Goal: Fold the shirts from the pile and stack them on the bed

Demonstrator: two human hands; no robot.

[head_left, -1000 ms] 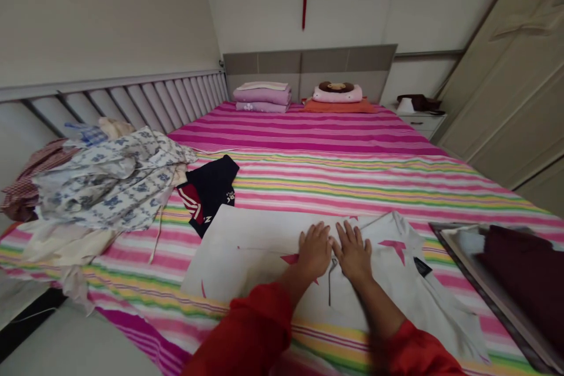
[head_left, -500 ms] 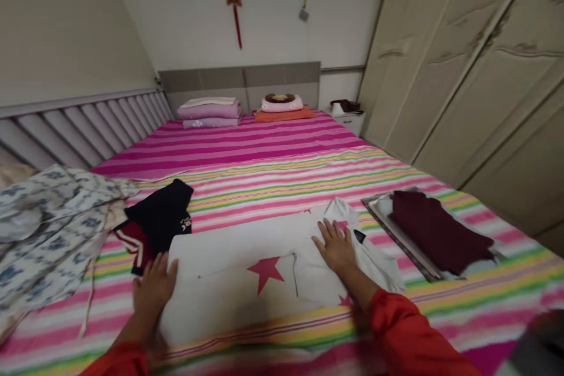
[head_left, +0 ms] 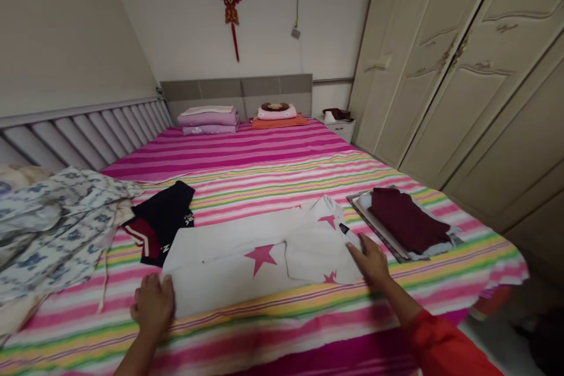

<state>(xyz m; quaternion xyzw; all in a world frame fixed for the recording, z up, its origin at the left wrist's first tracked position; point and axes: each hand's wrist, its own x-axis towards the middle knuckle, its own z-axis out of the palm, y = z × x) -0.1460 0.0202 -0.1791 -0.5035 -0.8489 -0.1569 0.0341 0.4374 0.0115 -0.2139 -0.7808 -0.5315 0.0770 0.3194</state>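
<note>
A white shirt [head_left: 229,282] with pink stars lies folded lengthwise on the striped bed in front of me. My left hand [head_left: 153,302] is closed at the shirt's near left corner, fingers curled and thumb against the edge; the fingertips are partly hidden. At the collar end, near the dark label, my right hand [head_left: 371,259] grips the shirt's right edge, thumb on the near side. A dark navy garment [head_left: 165,214] with maroon and white trim lies just beyond the left end. To the right sits a stack of folded clothes topped by a maroon garment [head_left: 408,220].
A heap of blue-flowered white cloth [head_left: 66,229] covers the bed's left side. Folded purple bedding [head_left: 209,120] and a pink pillow [head_left: 277,111] rest by the headboard [head_left: 277,91]. A wardrobe [head_left: 440,70] stands at the right, a small nightstand [head_left: 339,127] beside the bed.
My right hand has moved from flat on the shirt to its collar-end edge, and the part spread out there is now tucked in. My left hand has slid nearer and curled. The view has shifted.
</note>
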